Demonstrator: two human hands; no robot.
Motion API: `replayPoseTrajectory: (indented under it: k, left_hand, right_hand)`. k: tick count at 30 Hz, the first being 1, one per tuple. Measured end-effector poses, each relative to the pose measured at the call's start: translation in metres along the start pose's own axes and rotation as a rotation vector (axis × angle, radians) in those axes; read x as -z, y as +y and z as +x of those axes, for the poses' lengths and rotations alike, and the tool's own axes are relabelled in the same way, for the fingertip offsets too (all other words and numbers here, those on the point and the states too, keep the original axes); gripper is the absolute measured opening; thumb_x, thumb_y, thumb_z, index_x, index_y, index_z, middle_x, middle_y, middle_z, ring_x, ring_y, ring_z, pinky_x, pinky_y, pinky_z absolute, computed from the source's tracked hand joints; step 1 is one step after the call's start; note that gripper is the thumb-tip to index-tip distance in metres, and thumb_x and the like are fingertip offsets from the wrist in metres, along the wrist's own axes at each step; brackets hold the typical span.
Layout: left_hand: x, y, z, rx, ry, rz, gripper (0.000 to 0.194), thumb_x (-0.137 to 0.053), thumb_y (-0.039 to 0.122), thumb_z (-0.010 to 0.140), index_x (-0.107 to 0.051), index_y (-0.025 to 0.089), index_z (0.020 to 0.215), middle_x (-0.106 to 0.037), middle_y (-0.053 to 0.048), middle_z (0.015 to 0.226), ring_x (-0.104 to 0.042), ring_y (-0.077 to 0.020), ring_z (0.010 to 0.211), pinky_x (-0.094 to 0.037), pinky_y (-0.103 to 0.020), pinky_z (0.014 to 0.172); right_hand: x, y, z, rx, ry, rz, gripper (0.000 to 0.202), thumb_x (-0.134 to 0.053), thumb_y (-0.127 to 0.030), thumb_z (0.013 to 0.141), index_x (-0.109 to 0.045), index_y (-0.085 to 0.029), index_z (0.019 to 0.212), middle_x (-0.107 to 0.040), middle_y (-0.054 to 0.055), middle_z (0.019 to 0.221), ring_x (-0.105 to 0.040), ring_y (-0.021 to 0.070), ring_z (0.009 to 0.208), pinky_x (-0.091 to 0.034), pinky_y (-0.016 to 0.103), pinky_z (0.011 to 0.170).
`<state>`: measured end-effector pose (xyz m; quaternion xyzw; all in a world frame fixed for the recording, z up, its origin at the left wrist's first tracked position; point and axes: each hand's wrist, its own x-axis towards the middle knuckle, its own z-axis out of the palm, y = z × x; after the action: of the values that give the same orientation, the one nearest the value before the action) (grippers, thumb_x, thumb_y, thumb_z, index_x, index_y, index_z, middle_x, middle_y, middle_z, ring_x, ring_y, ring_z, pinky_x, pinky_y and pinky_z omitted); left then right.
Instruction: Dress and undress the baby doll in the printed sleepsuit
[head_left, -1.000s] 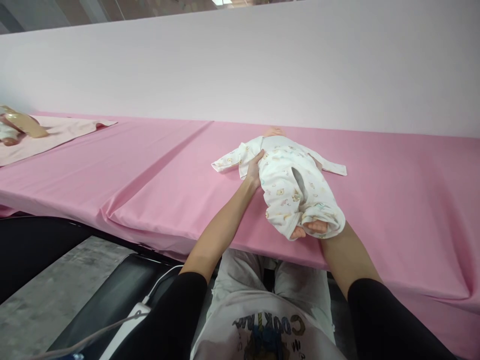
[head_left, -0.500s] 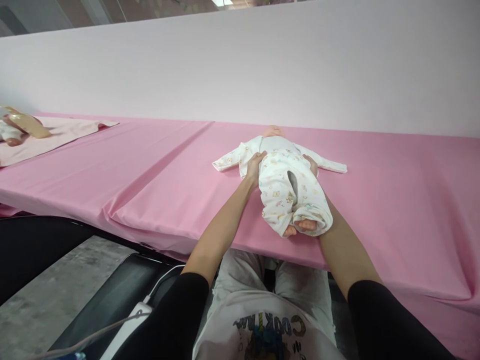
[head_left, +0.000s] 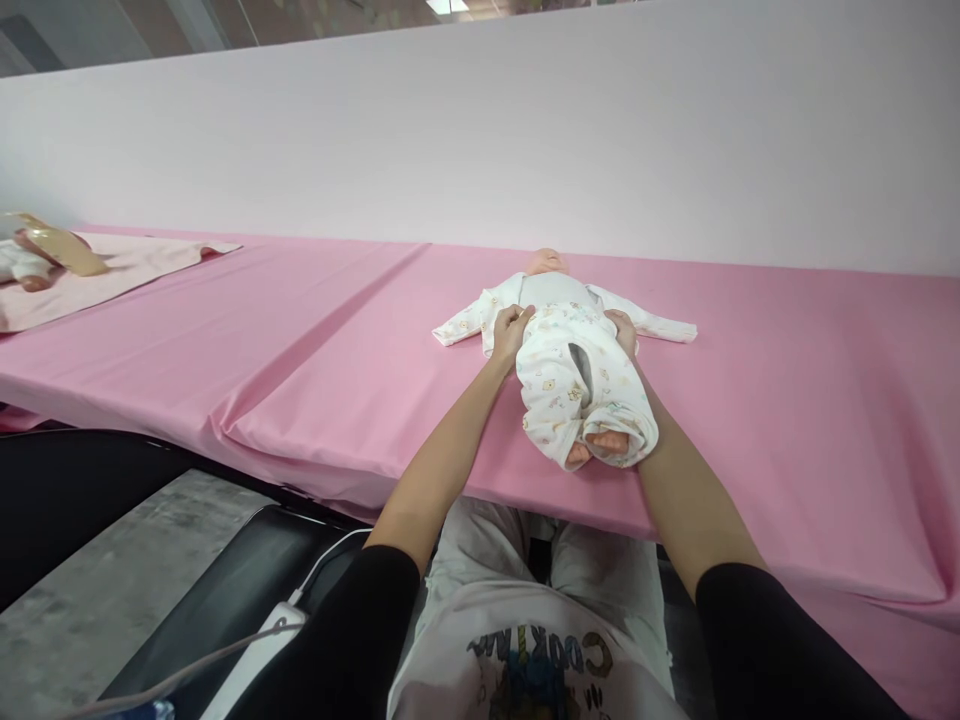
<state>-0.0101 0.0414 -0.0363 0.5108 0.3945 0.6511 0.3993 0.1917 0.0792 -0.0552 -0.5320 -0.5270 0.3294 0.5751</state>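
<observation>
A baby doll (head_left: 547, 262) lies on its back on the pink sheet (head_left: 360, 370), its feet towards me and its sleeves spread to both sides. It wears a white patterned top (head_left: 491, 308) and white patterned trousers (head_left: 551, 375) with a slit between the legs. My left hand (head_left: 513, 332) pinches the waistband on the left side of the doll. Across from it, my right hand (head_left: 622, 330) is closed on the waistband's right side, partly hidden by the trousers. The doll's feet (head_left: 609, 441) show inside the trouser cuffs.
At the far left, another doll (head_left: 26, 268) and a yellowish bottle-like object (head_left: 67, 250) lie on a pale pink cloth (head_left: 142, 262). A white wall (head_left: 480, 140) stands behind the table. A black seat (head_left: 217, 600) with a white device (head_left: 262, 650) is at the lower left.
The trouser legs and feet have shifted slightly left and up. Both hands remain at the waistband, and the left fingers have bent inwards a little.
</observation>
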Motion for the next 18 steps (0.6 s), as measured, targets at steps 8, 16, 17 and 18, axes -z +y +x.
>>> replayPoseTrajectory:
  k: [8, 16, 17, 18]
  left_hand:
    - [0.008, -0.001, -0.003, -0.049, -0.044, 0.147, 0.033, -0.054, 0.028, 0.084, -0.033, 0.020, 0.060, -0.062, -0.005, 0.090, -0.054, -0.0187, 0.110, -0.035, -0.025, 0.085]
    - [0.015, -0.004, 0.000, -0.031, 0.030, 0.369, 0.036, -0.051, 0.032, 0.087, -0.028, 0.020, 0.062, -0.030, 0.005, 0.061, -0.031, -0.0106, 0.060, -0.026, -0.025, 0.061]
    - [0.015, -0.004, 0.001, -0.037, 0.034, 0.377, 0.036, -0.051, 0.032, 0.087, -0.028, 0.020, 0.062, -0.030, 0.005, 0.061, -0.030, -0.0106, 0.060, -0.026, -0.025, 0.061]
    - [0.016, -0.004, 0.001, -0.045, 0.039, 0.384, 0.036, -0.050, 0.032, 0.088, -0.027, 0.020, 0.062, -0.029, 0.005, 0.061, -0.030, -0.0106, 0.060, -0.026, -0.025, 0.061]
  right_hand:
    - [0.002, -0.004, -0.011, -0.099, -0.030, 0.335, 0.041, -0.050, -0.039, 0.052, -0.049, -0.021, 0.089, -0.054, 0.000, 0.076, -0.055, 0.0171, 0.074, -0.045, 0.026, 0.066]
    - [0.006, -0.001, -0.010, -0.091, -0.019, 0.475, 0.049, -0.064, -0.026, 0.051, -0.049, -0.025, 0.097, -0.039, -0.008, 0.057, -0.042, 0.0115, 0.052, -0.038, 0.023, 0.054]
    - [0.007, -0.003, -0.012, -0.096, -0.026, 0.478, 0.049, -0.064, -0.024, 0.051, -0.050, -0.026, 0.098, -0.043, -0.008, 0.058, -0.045, 0.0120, 0.054, -0.039, 0.023, 0.055]
    - [0.007, -0.005, -0.013, -0.101, -0.045, 0.488, 0.048, -0.064, -0.023, 0.051, -0.051, -0.026, 0.098, -0.047, -0.007, 0.061, -0.048, 0.0125, 0.056, -0.041, 0.024, 0.057]
